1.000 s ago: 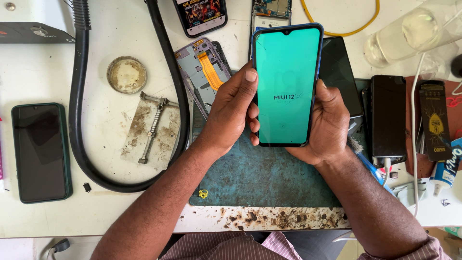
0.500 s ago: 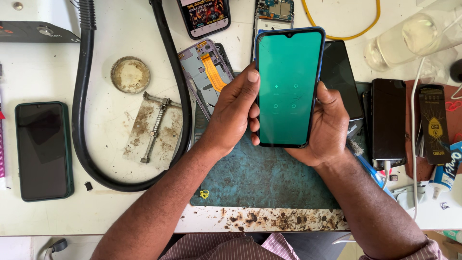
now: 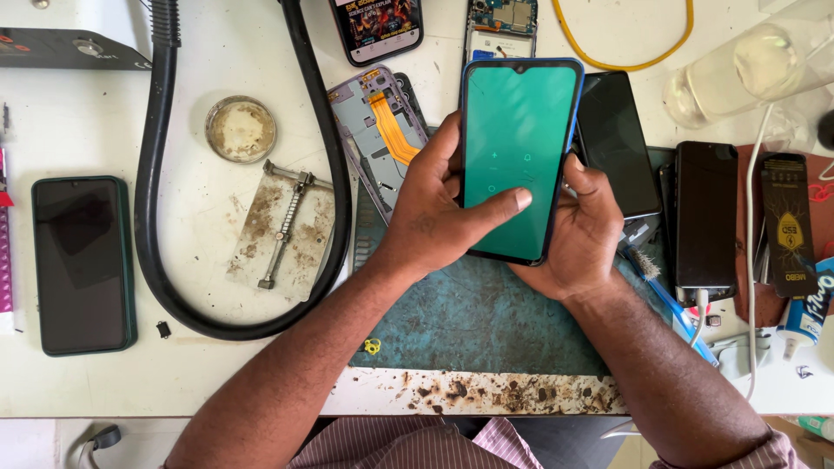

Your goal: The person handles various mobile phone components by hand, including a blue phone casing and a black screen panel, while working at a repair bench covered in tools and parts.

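Phone: a smartphone (image 3: 518,156) with a glowing green screen, held above the stained teal work mat (image 3: 486,317).
Left hand (image 3: 439,213): grips its edge, thumb pressed on the screen.
Right hand (image 3: 578,230): fingers clasped behind the phone.
Nearby: an opened phone frame (image 3: 382,130), a dark phone (image 3: 82,265).

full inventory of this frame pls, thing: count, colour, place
lit phone: 1, green screen, blue edge, held centre
dark phone: 1, black, green edge, table left
hose: 1, black, loops left of centre
round dish: 1, dirty beige, inside the loop
metal plate: 1, grey, stained, with clamp, below dish
phone frame: 1, grey with orange flex, left of lit phone
mat: 1, teal, worn, under the hands
top phone: 1, picture on screen, top edge
black phones: 2, screens off, right of hands
yellow cable: 1, top right
clear bottle: 1, lying top right
brush: 1, blue handle, by right wrist
left hand: thumb on screen
right hand: holds phone from behind
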